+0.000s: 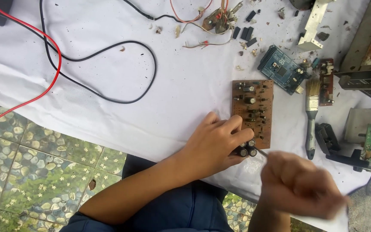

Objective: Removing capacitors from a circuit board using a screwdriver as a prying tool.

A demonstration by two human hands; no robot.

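White-clothed surface (185, 86), cluttered with electronics. Left hand (213, 144) grip clamped on brown circuit board (254, 111) near end, by black capacitors (246, 149). Right hand (299, 184) blurred, fist closed around thin metal tool (263, 152), tip just beside capacitors. Paintbrush (311, 118) right of board.

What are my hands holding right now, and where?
Left hand grips the brown circuit board at its near capacitor end; blurred right hand holds a thin tool.

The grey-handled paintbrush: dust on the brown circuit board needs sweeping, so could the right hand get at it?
Probably yes: the grey-handled paintbrush lies uncovered on the white cloth, just beyond the right hand, though that hand already holds a thin tool.
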